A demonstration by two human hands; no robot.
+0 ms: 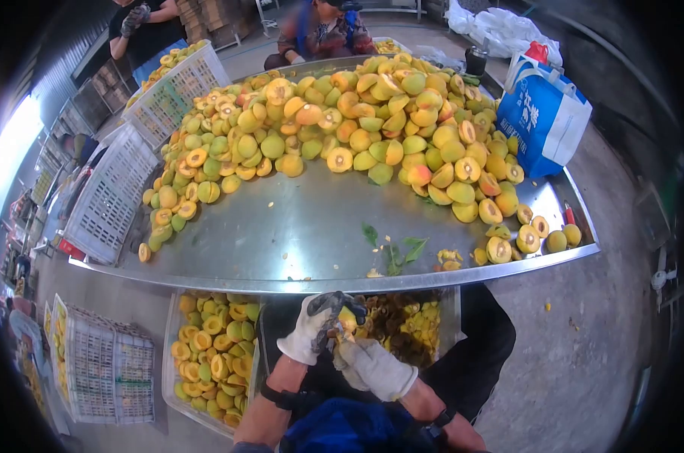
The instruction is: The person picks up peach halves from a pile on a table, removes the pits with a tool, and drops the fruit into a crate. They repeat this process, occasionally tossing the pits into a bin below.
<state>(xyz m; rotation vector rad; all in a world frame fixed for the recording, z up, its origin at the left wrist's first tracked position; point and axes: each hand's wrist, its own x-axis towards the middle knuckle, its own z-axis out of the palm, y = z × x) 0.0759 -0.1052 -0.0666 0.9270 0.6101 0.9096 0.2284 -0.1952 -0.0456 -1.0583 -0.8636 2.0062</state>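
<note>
Both hands work close together below the near edge of the metal table. My left hand, in a white and dark-stained glove, is closed around a yellow peach piece. Right against that fruit is my right hand, in a pale glove with its fingers curled. Whatever it grips is hidden. Underneath the hands sits a bin with brown and yellow fruit scraps. To its left, a crate holds hollowed peach halves. A large heap of peaches, many cut with stones showing, covers the table's far part.
Leaves and a few loose peaches lie near the table's front edge. A blue and white bag stands at the right corner. White crates line the left side. Two people, one a gloved co-worker, are beyond the table.
</note>
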